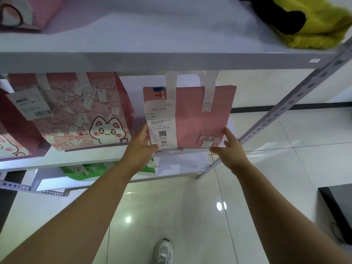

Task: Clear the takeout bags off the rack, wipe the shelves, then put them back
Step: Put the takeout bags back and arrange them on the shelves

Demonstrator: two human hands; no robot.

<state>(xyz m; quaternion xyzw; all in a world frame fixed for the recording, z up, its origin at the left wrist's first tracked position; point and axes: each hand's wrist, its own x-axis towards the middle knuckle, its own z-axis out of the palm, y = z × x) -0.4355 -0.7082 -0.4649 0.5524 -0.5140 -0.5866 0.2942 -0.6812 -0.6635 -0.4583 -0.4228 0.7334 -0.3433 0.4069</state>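
Note:
A plain pink takeout bag [192,119] with white handles and a white receipt stands upright at the right end of the middle shelf [106,159] of a white metal rack. My left hand [142,144] grips its lower left corner. My right hand [229,147] holds its lower right corner, fingers along the side edge. A larger pink bag with a white cat print [85,113] stands to its left, and another cat bag [11,134] shows at the far left edge.
The top shelf [152,39] carries a yellow-green cloth [316,25] at the right and a pink bag [22,12] at the left. A green bag [85,171] lies on the lower shelf. The slotted rack post [285,109] runs beside my right hand. Glossy tiled floor [171,206] below.

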